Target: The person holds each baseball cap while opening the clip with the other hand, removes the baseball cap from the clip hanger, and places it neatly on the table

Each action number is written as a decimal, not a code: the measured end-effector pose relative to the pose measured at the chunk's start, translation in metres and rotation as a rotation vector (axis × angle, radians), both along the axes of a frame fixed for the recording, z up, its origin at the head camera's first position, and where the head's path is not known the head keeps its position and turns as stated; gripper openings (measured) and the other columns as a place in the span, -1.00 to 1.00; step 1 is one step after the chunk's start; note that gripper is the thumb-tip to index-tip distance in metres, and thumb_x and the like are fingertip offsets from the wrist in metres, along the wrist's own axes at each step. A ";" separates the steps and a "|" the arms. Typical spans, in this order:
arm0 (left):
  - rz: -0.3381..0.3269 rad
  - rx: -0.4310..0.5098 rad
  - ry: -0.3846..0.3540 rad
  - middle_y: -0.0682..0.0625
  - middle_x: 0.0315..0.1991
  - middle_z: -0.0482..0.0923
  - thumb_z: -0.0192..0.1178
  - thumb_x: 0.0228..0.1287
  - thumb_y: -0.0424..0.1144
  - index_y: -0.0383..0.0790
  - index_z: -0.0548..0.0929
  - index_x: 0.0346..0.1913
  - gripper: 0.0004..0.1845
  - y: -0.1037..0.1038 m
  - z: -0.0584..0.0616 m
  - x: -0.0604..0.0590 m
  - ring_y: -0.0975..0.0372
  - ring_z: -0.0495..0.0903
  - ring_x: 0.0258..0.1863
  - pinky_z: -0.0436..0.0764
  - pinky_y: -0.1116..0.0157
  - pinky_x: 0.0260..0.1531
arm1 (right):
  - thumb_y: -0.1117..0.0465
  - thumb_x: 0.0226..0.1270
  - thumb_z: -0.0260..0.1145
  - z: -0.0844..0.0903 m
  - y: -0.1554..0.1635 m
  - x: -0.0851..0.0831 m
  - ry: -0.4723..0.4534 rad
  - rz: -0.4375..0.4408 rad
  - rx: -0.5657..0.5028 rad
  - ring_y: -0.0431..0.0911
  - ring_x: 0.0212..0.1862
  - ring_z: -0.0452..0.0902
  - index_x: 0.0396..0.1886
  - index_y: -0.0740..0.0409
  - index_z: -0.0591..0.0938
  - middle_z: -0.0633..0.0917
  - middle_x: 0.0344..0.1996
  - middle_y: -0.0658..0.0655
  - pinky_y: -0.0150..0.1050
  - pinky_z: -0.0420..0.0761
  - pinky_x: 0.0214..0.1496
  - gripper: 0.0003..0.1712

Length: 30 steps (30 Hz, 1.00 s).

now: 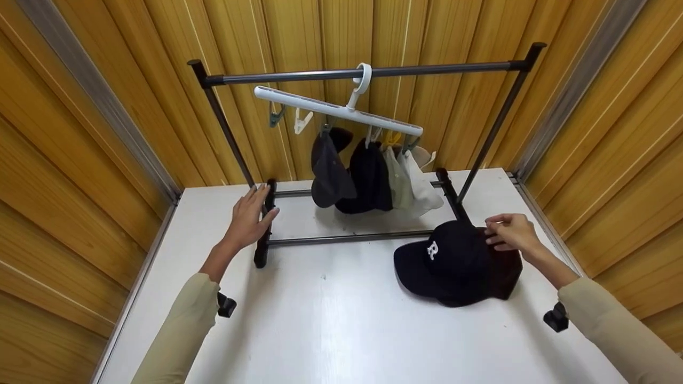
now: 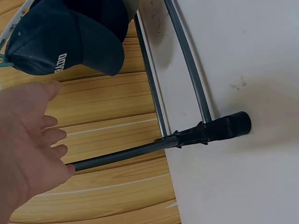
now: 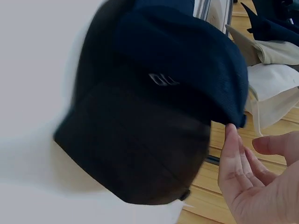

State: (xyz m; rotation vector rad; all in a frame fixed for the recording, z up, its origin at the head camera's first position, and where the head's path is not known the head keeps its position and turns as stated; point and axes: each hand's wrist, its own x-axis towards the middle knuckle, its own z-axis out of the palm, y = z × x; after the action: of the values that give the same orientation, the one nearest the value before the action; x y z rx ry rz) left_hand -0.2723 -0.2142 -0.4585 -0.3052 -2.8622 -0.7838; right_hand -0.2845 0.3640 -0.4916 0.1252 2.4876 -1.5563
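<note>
My left hand is held out beside the rack's left upright, fingers extended and thumb apart. In the left wrist view the palm shows bare, below a hanging dark cap with white lettering. On the white table lie a navy cap with a white R and, partly under it, a dark brown cap. My right hand is over the back of these two, fingers gently bent. From the right wrist, its fingertips appear right at the navy cap's edge, with the thumb standing apart.
A white clip hanger hangs tilted from the rack's bar. Clipped to it are a dark grey cap, a black cap, a sage cap and a white cap. A green clip and a white clip hang bare.
</note>
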 end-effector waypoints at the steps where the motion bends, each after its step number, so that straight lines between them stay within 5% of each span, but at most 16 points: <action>1: -0.010 -0.002 0.003 -0.25 0.52 0.04 0.05 0.45 -0.07 -0.27 0.10 0.50 -0.31 0.004 0.004 -0.003 -0.10 -0.08 0.54 -0.13 -0.19 0.44 | 0.20 0.45 0.13 0.003 -0.002 -0.002 0.011 0.005 0.008 -0.25 -0.48 0.71 0.16 0.49 0.45 0.74 -0.50 -0.14 -0.30 0.70 -0.40 -0.54; 9: -0.067 -0.015 0.010 -0.15 0.53 0.05 0.00 0.47 -0.01 -0.17 0.10 0.51 -0.32 0.038 0.041 -0.026 -0.01 -0.03 0.54 -0.06 -0.16 0.45 | 0.21 0.46 0.12 0.024 -0.045 -0.011 0.079 0.084 -0.005 -0.25 -0.49 0.70 0.12 0.48 0.49 0.71 -0.50 -0.11 -0.32 0.68 -0.44 -0.58; 17: -0.096 0.074 0.082 -0.18 0.50 0.12 -0.03 0.50 -0.05 -0.20 0.14 0.50 -0.37 0.067 0.058 -0.049 -0.01 0.06 0.51 0.01 -0.09 0.46 | 0.24 0.42 0.18 0.027 -0.098 -0.016 0.247 0.185 0.102 -0.06 -0.48 0.73 -0.05 0.35 0.65 0.75 -0.39 0.20 -0.29 0.66 -0.55 -0.72; 24: -0.107 0.262 0.110 -0.25 0.50 0.08 -0.13 0.54 -0.12 -0.32 0.07 0.50 -0.39 0.092 0.077 -0.078 -0.03 0.03 0.52 0.02 0.03 0.49 | 0.29 0.38 0.21 0.038 -0.137 -0.025 0.378 0.215 0.104 -0.31 -0.52 0.65 -0.13 0.36 0.69 0.76 -0.37 0.33 -0.30 0.67 -0.48 -0.76; 30: -0.072 0.494 0.051 -0.08 0.53 0.06 -0.19 0.57 -0.12 -0.17 0.09 0.52 -0.44 0.103 0.089 -0.095 0.11 -0.01 0.54 0.03 0.15 0.51 | 0.36 0.34 0.23 0.045 -0.177 -0.034 0.433 0.221 -0.040 -0.37 -0.39 0.65 -0.15 0.43 0.68 0.73 -0.24 0.42 -0.47 0.64 -0.31 -0.78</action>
State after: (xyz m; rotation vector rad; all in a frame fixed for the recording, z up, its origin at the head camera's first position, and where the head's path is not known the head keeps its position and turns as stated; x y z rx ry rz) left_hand -0.3670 -0.1112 -0.3692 -0.3519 -2.5090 -1.4275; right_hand -0.3180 0.1866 -0.4465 -0.5290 2.6587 -1.6773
